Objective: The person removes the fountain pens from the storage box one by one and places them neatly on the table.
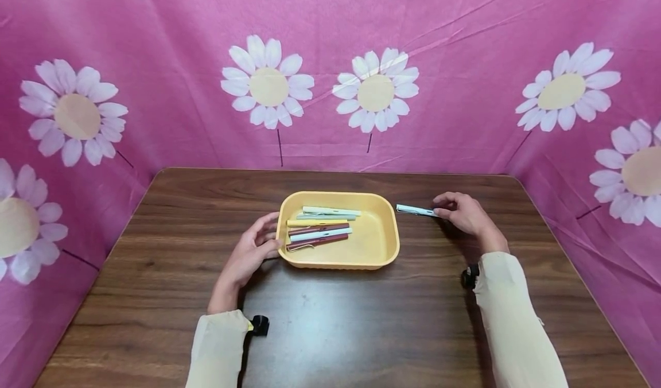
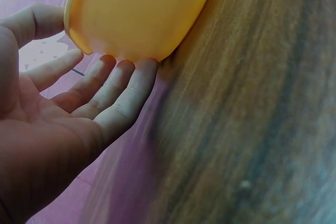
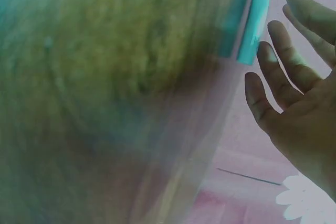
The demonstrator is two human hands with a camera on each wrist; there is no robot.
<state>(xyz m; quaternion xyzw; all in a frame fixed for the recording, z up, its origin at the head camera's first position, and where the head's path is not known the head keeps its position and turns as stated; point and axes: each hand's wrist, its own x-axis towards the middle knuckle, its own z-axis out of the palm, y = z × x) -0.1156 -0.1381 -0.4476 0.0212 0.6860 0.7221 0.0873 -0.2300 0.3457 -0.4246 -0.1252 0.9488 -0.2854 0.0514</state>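
Right of frame centre, the pale pen (image 1: 415,210) is best pinched mid-barrel by the right hand (image 1: 465,213), loosely spread and seemingly empty, with the yellow tray (image 1: 369,243) steadied by the relaxed, outstretched left hand (image 1: 247,256).

No readable text, labels, brands or numbers in any view. Pens in the tray (image 1: 320,235): small dark marks on some barrels, too tiny to make out as letters or a logo. Light blue pen outside the tray (image 1: 415,210): head view too small, right wrist view too blurred to read any marking. Tray (image 1: 369,253): nothing legible on inside or walls. Black wrist devices (image 1: 260,325): no lettering legible. Backdrop cloth (image 1: 330,9): printed flowers only, no words or signs legible.
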